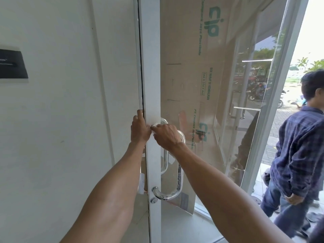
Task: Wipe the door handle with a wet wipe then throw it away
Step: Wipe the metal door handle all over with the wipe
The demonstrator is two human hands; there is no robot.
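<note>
A chrome D-shaped door handle (179,179) is mounted on the white frame of a glass door (151,76). My right hand (167,136) is closed around the handle's upper bend, pressing a white wet wipe (155,128) against it; only a small piece of the wipe shows between the fingers. My left hand (139,128) grips the edge of the door frame just left of the handle's top mount, fingers wrapped over the edge. A round keyhole (154,200) sits below the handle's lower mount.
A white wall (61,120) with a black plate (12,64) lies left. Cardboard (192,76) covers the glass behind the handle. A person in a blue checked shirt (298,148) stands at the right by the open doorway.
</note>
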